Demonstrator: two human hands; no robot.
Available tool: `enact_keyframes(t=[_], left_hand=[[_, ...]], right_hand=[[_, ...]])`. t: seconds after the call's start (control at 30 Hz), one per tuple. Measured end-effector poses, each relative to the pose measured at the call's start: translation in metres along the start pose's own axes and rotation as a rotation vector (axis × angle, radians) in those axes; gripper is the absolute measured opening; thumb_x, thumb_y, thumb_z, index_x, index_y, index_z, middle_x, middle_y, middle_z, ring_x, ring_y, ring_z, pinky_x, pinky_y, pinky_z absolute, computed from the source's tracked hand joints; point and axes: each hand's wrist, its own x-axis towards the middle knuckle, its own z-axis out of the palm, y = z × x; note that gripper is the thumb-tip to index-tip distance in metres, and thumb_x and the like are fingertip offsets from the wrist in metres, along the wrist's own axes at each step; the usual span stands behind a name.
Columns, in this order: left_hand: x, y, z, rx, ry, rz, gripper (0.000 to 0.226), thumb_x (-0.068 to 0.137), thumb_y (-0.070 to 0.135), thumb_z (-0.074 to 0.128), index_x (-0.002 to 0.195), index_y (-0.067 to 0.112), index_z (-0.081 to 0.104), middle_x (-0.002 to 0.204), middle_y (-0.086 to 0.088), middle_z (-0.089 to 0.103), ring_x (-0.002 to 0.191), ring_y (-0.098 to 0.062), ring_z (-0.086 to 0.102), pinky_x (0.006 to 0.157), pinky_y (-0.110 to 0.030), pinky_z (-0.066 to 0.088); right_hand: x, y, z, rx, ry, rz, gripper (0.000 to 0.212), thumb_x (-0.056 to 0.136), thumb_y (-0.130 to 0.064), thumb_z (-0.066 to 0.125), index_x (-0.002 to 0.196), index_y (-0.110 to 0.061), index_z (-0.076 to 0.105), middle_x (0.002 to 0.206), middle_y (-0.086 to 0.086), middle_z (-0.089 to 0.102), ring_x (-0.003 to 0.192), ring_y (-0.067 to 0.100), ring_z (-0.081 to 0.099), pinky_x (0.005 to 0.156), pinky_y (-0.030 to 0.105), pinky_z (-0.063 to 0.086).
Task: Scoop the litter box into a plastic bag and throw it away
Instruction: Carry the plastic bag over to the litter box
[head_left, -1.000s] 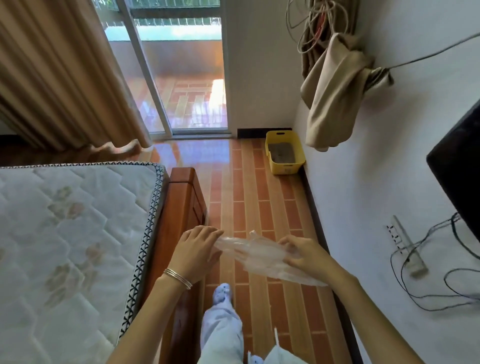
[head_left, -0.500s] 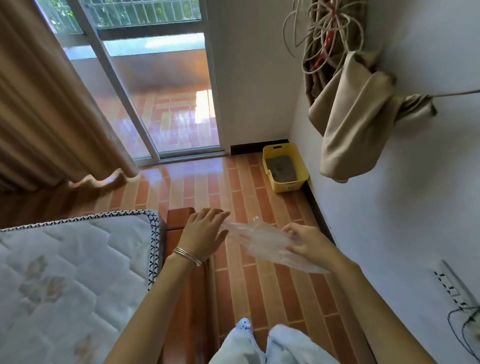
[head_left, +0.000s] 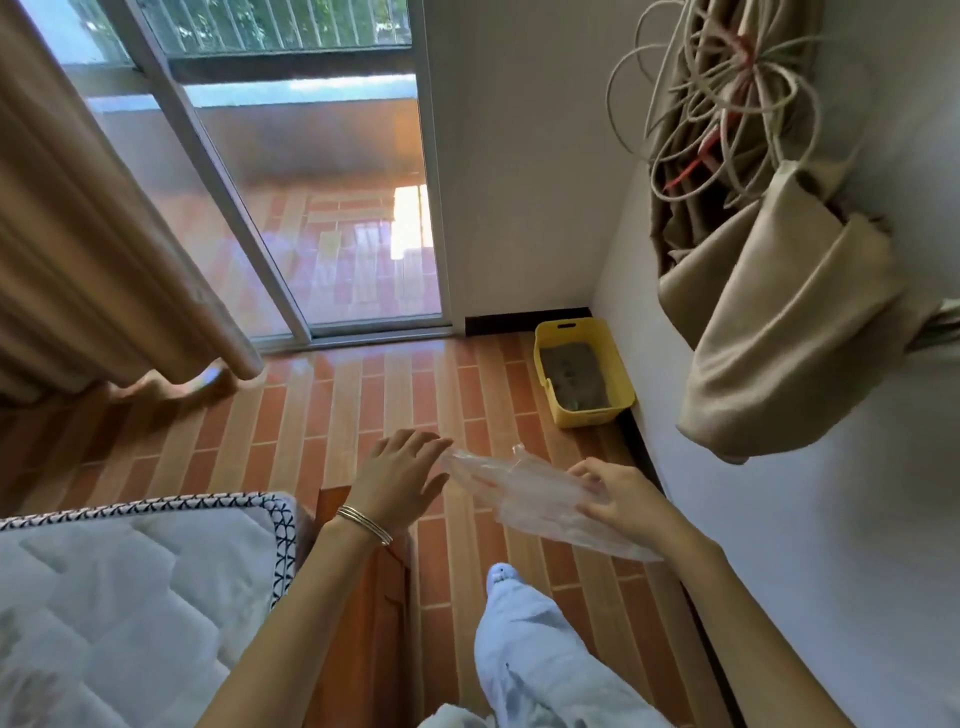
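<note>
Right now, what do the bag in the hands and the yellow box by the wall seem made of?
The bag: thin clear plastic film, glossy; the floor tiles show through it and it crinkles where the right hand pinches it. The litter box: probably rigid moulded plastic, smooth yellow, with a handle slot cut in its far wall. Its grey fill is too small to identify.

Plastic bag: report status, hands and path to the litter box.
Right hand pinches plastic bag, left hand open at its end. Litter box ahead in corner. Only floor tiles between.
</note>
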Motion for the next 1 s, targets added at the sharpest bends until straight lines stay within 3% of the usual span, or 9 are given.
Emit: enact_keyframes(t=[0.17,0.3,0.53,0.73,1.0], left_hand=[[0.078,-0.028,-0.016,-0.007,-0.007,-0.03,0.046,0.092,0.035,0.051,0.136,0.023,0.045,0.135,-0.001,0.051,0.125,-0.024,0.044,0.102,-0.041,0.036],[0.13,-0.049,-0.019,-0.027,-0.009,-0.083,0.046,0.095,0.037,0.042,0.14,0.025,0.037,0.141,0.002,0.043,0.131,-0.021,0.036,0.107,-0.038,0.03],[0.191,-0.083,-0.017,-0.058,0.005,-0.117,0.045,0.094,0.033,0.046,0.138,0.022,0.041,0.138,-0.001,0.046,0.128,-0.023,0.04,0.104,-0.038,0.033],[0.251,-0.138,-0.021,-0.011,0.028,-0.029,0.041,0.078,0.025,0.071,0.117,0.018,0.062,0.111,-0.006,0.065,0.102,-0.029,0.061,0.079,-0.043,0.051],[0.347,-0.226,-0.052,0.005,0.077,0.101,0.029,0.079,0.021,0.071,0.107,0.02,0.067,0.106,-0.004,0.067,0.098,-0.027,0.062,0.078,-0.043,0.051]], right_hand=[[0.082,-0.012,-0.036,0.008,-0.011,-0.047,0.028,0.087,-0.022,0.062,0.114,-0.026,0.056,0.106,-0.007,0.063,0.096,0.004,0.057,0.078,0.021,0.051],[0.141,-0.02,-0.058,-0.027,-0.034,-0.084,0.029,0.087,-0.022,0.061,0.115,-0.026,0.055,0.106,-0.007,0.062,0.095,0.003,0.057,0.076,0.017,0.05],[0.212,-0.026,-0.087,-0.054,-0.041,-0.092,0.03,0.087,-0.021,0.061,0.116,-0.025,0.054,0.107,-0.005,0.062,0.097,0.006,0.057,0.073,0.015,0.047],[0.278,-0.046,-0.092,-0.026,0.011,-0.082,0.027,0.088,-0.02,0.059,0.113,-0.027,0.054,0.106,-0.007,0.061,0.096,0.004,0.056,0.078,0.018,0.051],[0.374,-0.092,-0.104,0.028,0.065,-0.02,0.024,0.089,-0.019,0.057,0.111,-0.03,0.054,0.104,-0.011,0.059,0.095,0.002,0.056,0.073,0.014,0.049]])
